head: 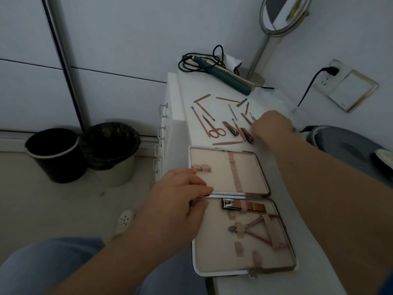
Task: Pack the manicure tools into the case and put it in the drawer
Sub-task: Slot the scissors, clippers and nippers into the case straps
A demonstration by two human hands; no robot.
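Case lining pale pink; scissors rose-gold; bin black.

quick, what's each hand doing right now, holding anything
Left hand: fingers straight, resting on the open case at its hinge edge; holds nothing.
Right hand: over the loose tools; its fingers are hidden, so cannot tell.

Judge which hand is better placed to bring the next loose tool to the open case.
Right, probably. The right hand is already out among the loose tools beyond the case, beside the nail clippers. The left hand rests on the case's left edge, apparently steadying it.
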